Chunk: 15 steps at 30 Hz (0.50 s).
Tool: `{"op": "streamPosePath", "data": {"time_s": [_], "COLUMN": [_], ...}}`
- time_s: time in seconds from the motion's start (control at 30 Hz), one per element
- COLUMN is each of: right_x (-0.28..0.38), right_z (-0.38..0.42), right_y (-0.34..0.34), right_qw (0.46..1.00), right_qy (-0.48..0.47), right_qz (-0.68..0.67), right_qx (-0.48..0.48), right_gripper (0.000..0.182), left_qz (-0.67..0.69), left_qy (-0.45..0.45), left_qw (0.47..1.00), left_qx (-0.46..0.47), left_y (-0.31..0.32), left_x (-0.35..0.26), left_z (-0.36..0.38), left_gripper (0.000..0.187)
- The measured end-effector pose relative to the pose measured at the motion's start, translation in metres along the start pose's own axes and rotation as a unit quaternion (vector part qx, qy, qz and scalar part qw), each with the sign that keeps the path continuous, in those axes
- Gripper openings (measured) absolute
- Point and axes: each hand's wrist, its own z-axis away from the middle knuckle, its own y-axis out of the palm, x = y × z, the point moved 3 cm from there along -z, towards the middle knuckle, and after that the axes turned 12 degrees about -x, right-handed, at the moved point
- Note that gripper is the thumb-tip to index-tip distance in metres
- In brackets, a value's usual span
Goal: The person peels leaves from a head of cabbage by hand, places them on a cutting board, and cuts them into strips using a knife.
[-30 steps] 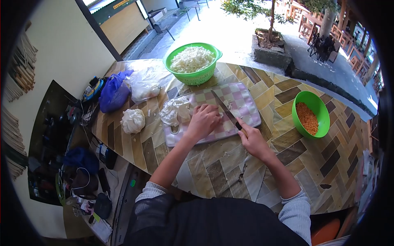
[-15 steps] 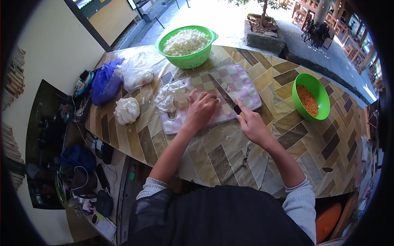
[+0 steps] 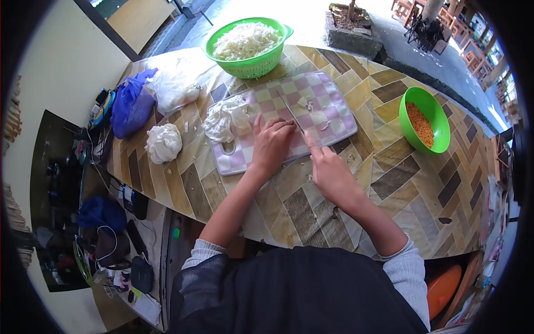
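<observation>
On the pink and white checkered cutting board (image 3: 334, 106) lies my left hand (image 3: 272, 143), its fingers curled and pressed down beside the blade; what is under the fingertips is hidden. My right hand (image 3: 329, 167) grips a knife (image 3: 290, 110) with the index finger stretched along it. The blade stands nearly edge-on, pointing away from me, against my left fingertips. Small white pieces (image 3: 303, 102) are scattered right of the blade. A crumpled white plastic bag (image 3: 227, 118) rests on the board's left part.
A green colander (image 3: 250, 68) of white shreds stands behind the board. At the right is a green bowl (image 3: 409, 125) with orange crumbs. A white bundle (image 3: 164, 143), a clear bag (image 3: 173, 92) and a blue bag (image 3: 132, 108) sit at the left of the patterned table (image 3: 389, 183).
The knife has turned from lying flatter to nearly upright and come against my left fingertips. My right hand has moved left. The view has shifted slightly.
</observation>
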Motion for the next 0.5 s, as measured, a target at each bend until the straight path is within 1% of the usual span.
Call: {"op": "streamPosePath", "data": {"time_s": [0.03,0.13,0.23,0.33,0.43,0.5], "right_x": [0.001,0.005,0.001,-0.005,0.001,0.012], "right_z": [0.000,0.002,-0.006,-0.019,-0.028,-0.026], "right_y": [0.001,0.009,0.027,0.022,-0.006,-0.015], "right_qw": [1.000,0.999,0.999,0.999,0.986,0.988], "right_qy": [-0.004,0.027,0.021,0.016,0.070,0.081], "right_qz": [0.006,0.020,0.041,-0.023,-0.147,-0.131], "right_qx": [-0.002,0.021,-0.011,-0.029,-0.022,0.005], "right_gripper": [0.070,0.070,0.072,0.066,0.053,0.053], "left_qz": [0.010,0.037,0.074,0.105,0.101,0.102], "left_qy": [-0.015,-0.031,-0.046,-0.073,-0.092,-0.095], "left_qw": [1.000,0.999,0.996,0.991,0.989,0.989], "left_qx": [-0.002,0.017,0.029,0.041,0.051,0.052], "left_y": [0.000,-0.003,-0.002,-0.001,-0.003,-0.003], "left_x": [0.002,0.004,0.009,0.014,0.014,0.015], "left_z": [0.000,-0.002,-0.004,-0.004,-0.007,-0.009], "left_gripper": [0.014,0.013,0.017,0.018,0.019,0.019]}}
